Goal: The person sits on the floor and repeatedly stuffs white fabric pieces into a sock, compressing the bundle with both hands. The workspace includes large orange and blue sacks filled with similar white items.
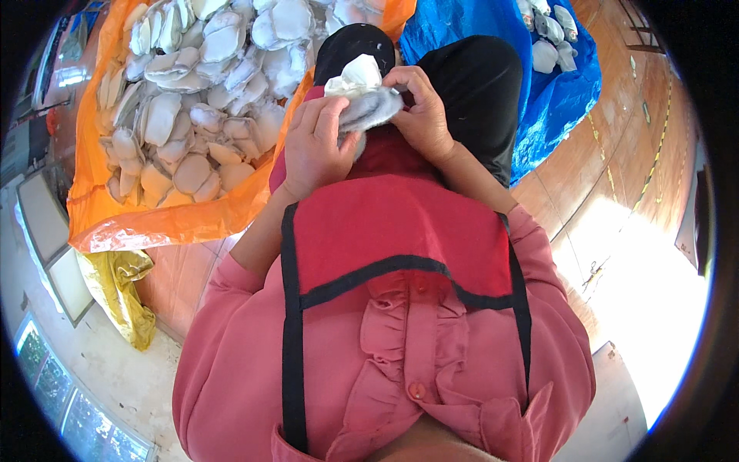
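Above my lap I hold a small fuzzy grey fabric piece [371, 110] with a white cloth part [357, 75] standing up from its far side. My left hand [315, 146] is closed on its left end, thumb on the near side. At the right end, the fingers and thumb of my right hand [423, 115] pinch its edge. Its exact kind does not show, and my fingers hide both ends. Just left of my left hand lies a large heap of white and cream rounded fabric pieces [223, 42], many in stacks, on an orange plastic sheet [165, 229].
A blue plastic sheet [558, 115] to the right bears several grey-and-white bundles [548, 31]. Near the left edge lies a crumpled yellow bag [123, 292]. A small dark scissor-like object [593, 272] rests on the tiled floor [593, 181]. My dark-trousered knees [481, 92] flank the work.
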{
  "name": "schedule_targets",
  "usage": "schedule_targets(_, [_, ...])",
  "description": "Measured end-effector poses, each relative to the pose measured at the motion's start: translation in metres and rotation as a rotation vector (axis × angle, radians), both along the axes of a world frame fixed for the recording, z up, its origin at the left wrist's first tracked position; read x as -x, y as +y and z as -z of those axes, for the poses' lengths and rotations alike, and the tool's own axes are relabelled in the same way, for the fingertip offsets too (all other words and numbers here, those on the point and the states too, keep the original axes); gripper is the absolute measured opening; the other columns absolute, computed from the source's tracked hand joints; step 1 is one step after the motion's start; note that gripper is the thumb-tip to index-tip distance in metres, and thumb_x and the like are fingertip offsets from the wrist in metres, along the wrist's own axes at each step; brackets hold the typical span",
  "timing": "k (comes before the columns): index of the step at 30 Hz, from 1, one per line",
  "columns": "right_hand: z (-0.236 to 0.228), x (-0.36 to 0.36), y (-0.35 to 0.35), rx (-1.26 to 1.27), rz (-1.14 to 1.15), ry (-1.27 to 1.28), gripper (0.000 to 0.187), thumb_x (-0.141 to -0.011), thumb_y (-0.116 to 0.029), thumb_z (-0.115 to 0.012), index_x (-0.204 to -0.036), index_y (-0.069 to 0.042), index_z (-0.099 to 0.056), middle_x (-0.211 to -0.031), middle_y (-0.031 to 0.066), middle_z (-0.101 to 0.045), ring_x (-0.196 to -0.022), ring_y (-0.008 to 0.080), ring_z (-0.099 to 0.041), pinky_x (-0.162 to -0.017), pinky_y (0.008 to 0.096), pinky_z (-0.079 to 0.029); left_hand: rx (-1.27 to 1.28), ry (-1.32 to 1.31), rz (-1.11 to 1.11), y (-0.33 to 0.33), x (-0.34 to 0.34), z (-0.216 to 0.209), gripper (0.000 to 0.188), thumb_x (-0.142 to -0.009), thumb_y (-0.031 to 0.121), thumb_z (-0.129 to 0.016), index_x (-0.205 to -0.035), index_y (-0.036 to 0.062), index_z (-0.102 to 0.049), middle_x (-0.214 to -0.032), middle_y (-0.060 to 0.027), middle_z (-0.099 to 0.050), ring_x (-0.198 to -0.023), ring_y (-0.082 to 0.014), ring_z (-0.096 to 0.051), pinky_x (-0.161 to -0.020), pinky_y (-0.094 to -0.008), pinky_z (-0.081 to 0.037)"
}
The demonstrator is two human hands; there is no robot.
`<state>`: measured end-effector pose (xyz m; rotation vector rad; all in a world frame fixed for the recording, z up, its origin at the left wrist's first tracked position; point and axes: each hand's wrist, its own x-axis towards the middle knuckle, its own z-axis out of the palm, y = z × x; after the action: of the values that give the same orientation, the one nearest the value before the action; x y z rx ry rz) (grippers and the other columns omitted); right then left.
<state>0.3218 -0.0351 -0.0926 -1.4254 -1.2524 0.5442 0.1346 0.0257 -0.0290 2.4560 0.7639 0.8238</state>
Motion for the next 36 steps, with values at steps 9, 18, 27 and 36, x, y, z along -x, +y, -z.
schedule_targets(9, [0.017, 0.008, 0.005, 0.179, -0.041, 0.438, 0.033, -0.074, 0.006, -0.070, -0.102, -0.006, -0.059, -0.091, 0.0066, -0.060, -0.082, 0.0184, -0.060, -0.075, 0.0299, -0.050, -0.019, -0.029, -0.018, 0.003, -0.004, 0.011, 0.046, -0.065, 0.005, -0.077, -0.107, 0.0060, -0.060, -0.100, -0.0150, -0.062, -0.089, -0.0360, -0.061, -0.077, -0.0442, -0.050])
schedule_targets(18, [0.005, 0.029, 0.011, 0.203, 0.055, 0.063, 0.026, -0.075, -0.006, -0.073, -0.093, -0.005, -0.055, -0.082, 0.0110, -0.061, -0.077, 0.0205, -0.059, -0.068, 0.0332, -0.049, -0.187, 0.005, -0.085, -0.023, -0.019, 0.013, 0.027, -0.069, 0.007, -0.071, -0.094, 0.0138, -0.065, -0.091, -0.0073, -0.059, -0.077, -0.0285, -0.060, -0.063, -0.0383, -0.049])
schedule_targets(27, [0.034, 0.029, 0.013, 0.155, 0.069, 0.678, 0.021, -0.074, -0.001, -0.071, -0.088, -0.008, -0.057, -0.079, -0.0003, -0.056, -0.076, 0.0103, -0.052, -0.068, 0.0269, -0.046, -0.041, 0.021, -0.011, -0.030, -0.020, 0.014, 0.035, -0.077, 0.010, -0.070, -0.111, 0.0151, -0.066, -0.097, -0.0084, -0.058, -0.083, -0.0264, -0.062, -0.070, -0.0377, -0.054])
schedule_targets(36, [0.040, 0.030, 0.011, -0.076, 0.099, 0.418, 0.025, -0.075, 0.002, -0.074, -0.088, -0.009, -0.056, -0.082, -0.0030, -0.055, -0.079, 0.0074, -0.050, -0.070, 0.0252, -0.045, 0.418, -0.037, -0.157, 0.005, -0.008, -0.004, 0.038, -0.079, 0.014, -0.078, -0.112, 0.0039, -0.063, -0.106, -0.0115, -0.063, -0.088, -0.0253, -0.066, -0.077, -0.0327, -0.053])
